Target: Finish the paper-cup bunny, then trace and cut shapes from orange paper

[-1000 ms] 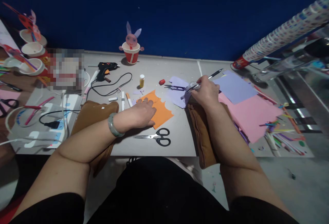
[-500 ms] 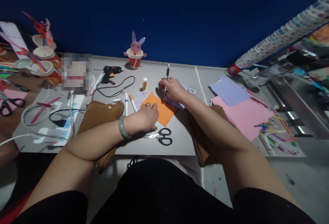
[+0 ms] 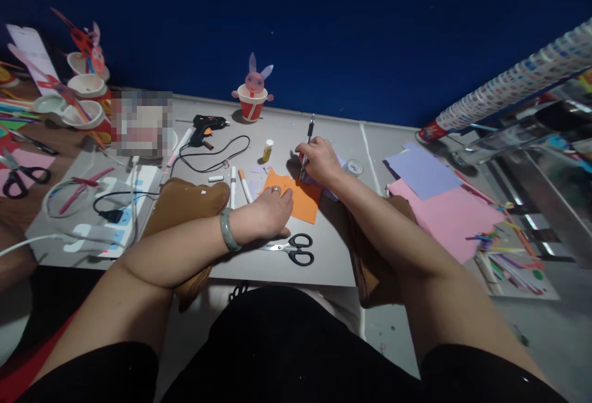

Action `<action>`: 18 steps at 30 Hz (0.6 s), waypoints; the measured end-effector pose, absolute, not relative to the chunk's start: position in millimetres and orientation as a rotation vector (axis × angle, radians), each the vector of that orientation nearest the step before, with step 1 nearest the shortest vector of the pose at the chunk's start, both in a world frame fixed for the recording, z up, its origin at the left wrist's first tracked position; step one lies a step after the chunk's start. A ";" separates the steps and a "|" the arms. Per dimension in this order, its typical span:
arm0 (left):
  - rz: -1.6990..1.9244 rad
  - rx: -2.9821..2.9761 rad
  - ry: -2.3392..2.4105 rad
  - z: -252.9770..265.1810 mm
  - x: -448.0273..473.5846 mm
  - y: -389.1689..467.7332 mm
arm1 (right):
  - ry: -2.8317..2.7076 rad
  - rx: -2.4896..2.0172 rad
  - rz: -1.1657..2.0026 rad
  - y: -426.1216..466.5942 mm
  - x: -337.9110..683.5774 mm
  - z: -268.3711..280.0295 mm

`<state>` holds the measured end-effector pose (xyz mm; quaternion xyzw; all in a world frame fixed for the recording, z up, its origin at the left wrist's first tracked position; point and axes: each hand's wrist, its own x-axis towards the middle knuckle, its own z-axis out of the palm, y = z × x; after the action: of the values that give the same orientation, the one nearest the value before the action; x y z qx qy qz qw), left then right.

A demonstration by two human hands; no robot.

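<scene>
My left hand, with a ring and a green bangle at the wrist, lies with its fingers out on a sheet of orange paper. The sheet's far edge is notched. My right hand grips a pen, its lower end down at the sheet's far right edge. Purple paper lies partly under the right hand. Black-handled scissors rest just nearer to me than the left hand. Beyond that hand are an orange-tipped marker, a white marker and a small yellow bottle.
A glue gun with its cord lies further back, by a rabbit-topped cup. On the left is a power strip with cables. Purple and pink sheets and a long stack of paper cups are on the right.
My view has shifted a little to the left. The orange paper has turned slightly under my left hand. My right hand keeps the pen near the paper's far edge.
</scene>
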<state>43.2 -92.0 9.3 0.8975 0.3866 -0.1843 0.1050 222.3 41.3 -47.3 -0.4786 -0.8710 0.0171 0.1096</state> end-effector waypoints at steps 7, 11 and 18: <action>-0.505 2.635 1.170 -1.2 45.4 -89.5 | -2.175 -1.345 0.398 12.1 234.9 -32.5; -0.524 2.638 1.123 -0.7 43.8 -88.5 | -2.022 -1.395 0.523 9.3 243.0 -31.0; -0.597 2.631 1.043 12.4 41.3 -89.6 | -1.971 -1.423 0.640 23.0 235.6 -38.2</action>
<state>41.3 -89.6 12.4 0.9026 0.3578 -0.2049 0.1240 235.6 23.0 -38.2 -0.5384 -0.7458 0.2423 0.3086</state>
